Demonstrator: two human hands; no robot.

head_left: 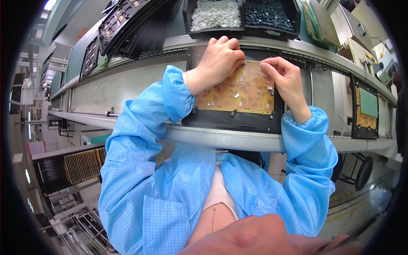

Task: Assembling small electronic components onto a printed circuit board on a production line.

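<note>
An amber circuit board panel [245, 103] lies in a black carrier frame [231, 122] in front of me. My left hand [219, 59] is over the panel's upper left part, its fingers curled and closed; what is in them, if anything, is hidden. Above the upper right corner, my right hand [284, 74] holds thumb and forefinger together in a pinch. Anything between those fingertips is too small to make out. A small white part [237, 95] stands on the panel between the two hands. Dark posts [233, 112] line the frame's near side.
Beyond the carrier stand a black bin of white parts [216, 15] and another of dark parts [270, 16]. Black trays [127, 25] lean at the far left. A metal rail [221, 138] runs along the near side. Right is another carrier with a green sheet [368, 102].
</note>
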